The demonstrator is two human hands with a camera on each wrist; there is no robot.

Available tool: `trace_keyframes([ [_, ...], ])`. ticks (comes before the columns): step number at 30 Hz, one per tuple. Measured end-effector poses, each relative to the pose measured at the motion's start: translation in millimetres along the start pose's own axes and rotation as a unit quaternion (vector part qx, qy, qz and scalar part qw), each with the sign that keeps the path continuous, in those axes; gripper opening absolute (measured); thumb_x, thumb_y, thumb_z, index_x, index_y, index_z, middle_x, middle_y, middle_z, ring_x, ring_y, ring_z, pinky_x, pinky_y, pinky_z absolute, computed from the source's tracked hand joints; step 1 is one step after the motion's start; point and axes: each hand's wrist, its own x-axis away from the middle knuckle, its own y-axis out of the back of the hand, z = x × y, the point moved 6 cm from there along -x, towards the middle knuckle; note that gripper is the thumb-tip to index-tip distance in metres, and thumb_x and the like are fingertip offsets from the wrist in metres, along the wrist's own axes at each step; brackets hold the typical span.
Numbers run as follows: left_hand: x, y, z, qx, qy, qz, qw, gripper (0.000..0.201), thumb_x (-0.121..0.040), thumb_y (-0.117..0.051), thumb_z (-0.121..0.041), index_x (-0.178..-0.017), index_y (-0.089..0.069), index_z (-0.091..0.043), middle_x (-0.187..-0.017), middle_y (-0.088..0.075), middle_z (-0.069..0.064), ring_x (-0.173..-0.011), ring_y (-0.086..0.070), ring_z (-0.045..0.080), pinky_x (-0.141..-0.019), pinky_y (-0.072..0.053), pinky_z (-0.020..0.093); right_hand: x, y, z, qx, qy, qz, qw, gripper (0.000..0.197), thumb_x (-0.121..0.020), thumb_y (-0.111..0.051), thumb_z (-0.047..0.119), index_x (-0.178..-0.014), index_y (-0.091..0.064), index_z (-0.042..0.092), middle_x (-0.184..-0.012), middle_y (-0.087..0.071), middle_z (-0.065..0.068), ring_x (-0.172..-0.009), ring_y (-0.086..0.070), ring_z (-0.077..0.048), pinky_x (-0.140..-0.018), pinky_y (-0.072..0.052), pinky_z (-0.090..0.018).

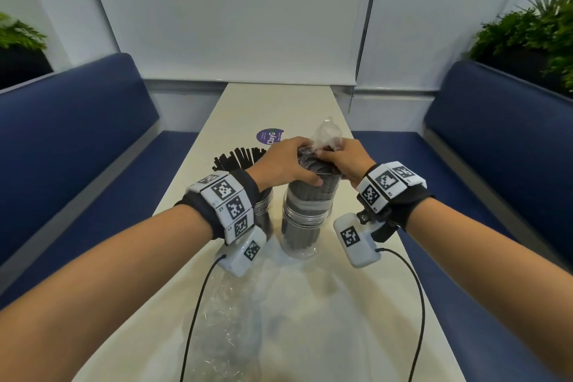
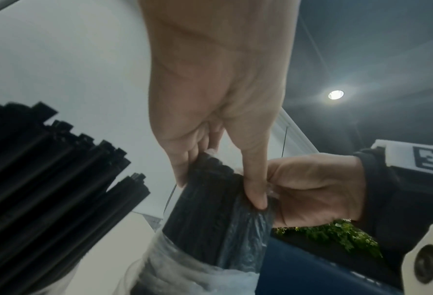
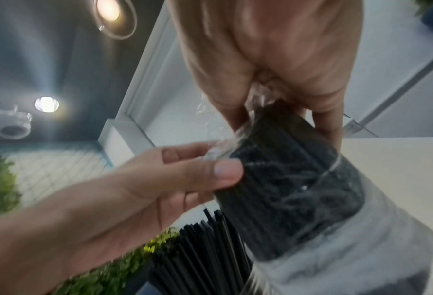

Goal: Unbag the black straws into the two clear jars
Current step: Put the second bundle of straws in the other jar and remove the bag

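Two clear jars stand mid-table. The left jar (image 1: 265,208), partly hidden behind my left wrist, holds loose black straws (image 1: 238,158) that fan out at the top. The right jar (image 1: 305,226) holds a straw bundle (image 1: 310,195) wrapped in a clear plastic bag (image 1: 328,133), whose loose end sticks up. My left hand (image 1: 302,170) grips the top of the bundle, with the thumb (image 2: 255,191) pressed on the plastic. My right hand (image 1: 328,155) pinches the bag (image 3: 258,99) at the bundle's top. The bundle (image 3: 286,179) stands upright in the jar.
A crumpled empty plastic bag (image 1: 223,304) lies on the near part of the white table (image 1: 310,304). A purple sticker (image 1: 269,136) is behind the jars. Blue benches (image 1: 77,149) flank the table, with plants (image 1: 527,34) behind them. Wrist cables (image 1: 198,304) trail over the table.
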Motion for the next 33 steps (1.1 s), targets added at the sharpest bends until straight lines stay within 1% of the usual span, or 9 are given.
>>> trace_keyframes([
  [4, 3.6, -2.7, -5.6, 0.015, -0.027, -0.017, 0.999, 0.072, -0.066, -0.082, -0.025, -0.129, -0.051, -0.014, -0.12, -0.063, 0.003, -0.099, -0.055, 0.011, -0.075, -0.042, 0.017, -11.7, -3.4, -11.1, 0.053, 0.011, 0.004, 0.999, 0.037, -0.074, -0.07, 0.013, -0.107, -0.059, 0.001, -0.109, -0.066, -0.02, -0.1, -0.062, -0.035, -0.094, -0.048, -0.052],
  [10, 3.3, 10.7, -4.1, 0.027, -0.034, -0.03, 0.999, 0.035, -0.094, -0.051, -0.029, -0.124, -0.059, -0.013, -0.111, -0.064, 0.002, -0.098, -0.052, 0.008, -0.066, -0.037, 0.003, 8.4, -4.1, 7.2, -0.154, -0.028, 0.093, 0.983, 0.034, -0.089, -0.053, 0.007, -0.118, -0.053, -0.01, -0.105, -0.062, -0.021, -0.086, -0.061, -0.024, -0.08, -0.052, -0.03],
  [12, 3.3, 18.0, -3.9, 0.019, -0.032, -0.069, 0.997, 0.031, -0.097, -0.046, -0.023, -0.116, -0.065, -0.007, -0.091, -0.063, 0.003, -0.084, -0.052, 0.011, -0.061, -0.036, 0.013, 9.2, -6.0, 5.1, -0.153, -0.01, 0.086, 0.985, 0.031, -0.089, -0.052, 0.002, -0.116, -0.055, -0.01, -0.102, -0.063, -0.018, -0.086, -0.061, -0.022, -0.077, -0.052, -0.027],
  [16, 3.0, 19.8, -5.0, 0.004, -0.034, -0.104, 0.994, 0.029, -0.096, -0.045, -0.016, -0.107, -0.07, -0.005, -0.095, -0.07, 0.007, -0.09, -0.061, 0.017, -0.074, -0.04, 0.015, 10.7, -8.5, 0.6, -0.077, 0.05, 0.033, 0.995, 0.01, -0.083, -0.06, -0.002, -0.09, -0.067, -0.001, -0.084, -0.066, -0.013, -0.076, -0.061, -0.022, -0.089, -0.05, -0.045],
  [19, 3.4, 20.8, -4.1, -0.007, -0.032, -0.124, 0.992, 0.03, -0.096, -0.044, -0.013, -0.103, -0.071, -0.003, -0.104, -0.071, 0.015, -0.1, -0.062, 0.023, -0.073, -0.034, 0.014, 12.3, -11.7, 7.9, 0.002, 0.076, 0.034, 0.997, 0.014, -0.086, -0.06, 0.013, -0.093, -0.068, 0.004, -0.095, -0.07, -0.017, -0.085, -0.065, -0.026, -0.095, -0.049, -0.049],
  [24, -0.2, 35.2, -2.5, 0.011, -0.012, -0.153, 0.988, 0.029, -0.095, -0.044, -0.013, -0.102, -0.07, -0.003, -0.109, -0.07, 0.013, -0.105, -0.062, 0.025, -0.085, -0.039, 0.018, 27.6, -15.1, 25.7, -0.054, 0.114, 0.133, 0.983, 0.045, -0.084, -0.065, 0.021, -0.123, -0.047, 0.01, -0.114, -0.061, 0.0, -0.098, -0.06, -0.005, -0.079, -0.05, -0.014],
  [27, -3.0, 32.7, -2.1, 0.007, -0.009, -0.149, 0.989, 0.03, -0.096, -0.041, -0.012, -0.103, -0.069, -0.003, -0.111, -0.07, 0.012, -0.107, -0.061, 0.024, -0.088, -0.038, 0.021, 22.1, -16.8, 14.6, 0.035, 0.13, 0.11, 0.985, 0.091, -0.056, -0.08, 0.056, -0.131, -0.041, 0.022, -0.125, -0.059, 0.002, -0.111, -0.059, -0.014, -0.094, -0.05, -0.038],
  [30, -5.4, 27.2, 0.4, -0.003, -0.006, -0.145, 0.989, 0.031, -0.097, -0.039, -0.012, -0.103, -0.068, -0.003, -0.115, -0.068, 0.012, -0.112, -0.058, 0.024, -0.079, -0.031, 0.014, 17.4, -24.8, 3.4, 0.114, 0.185, 0.099, 0.971, 0.077, -0.051, -0.074, 0.07, -0.115, -0.054, 0.032, -0.111, -0.068, 0.003, -0.102, -0.064, -0.016, -0.091, -0.052, -0.046],
  [33, -6.6, 26.3, 6.8, 0.0, 0.005, -0.147, 0.989, 0.032, -0.097, -0.037, -0.013, -0.105, -0.066, -0.002, -0.115, -0.066, 0.014, -0.113, -0.056, 0.025, -0.076, -0.03, 0.013, 26.0, -27.7, 15.5, 0.078, 0.204, 0.102, 0.97, 0.058, -0.063, -0.077, 0.048, -0.112, -0.059, 0.023, -0.108, -0.069, -0.004, -0.1, -0.065, -0.019, -0.091, -0.051, -0.048],
])
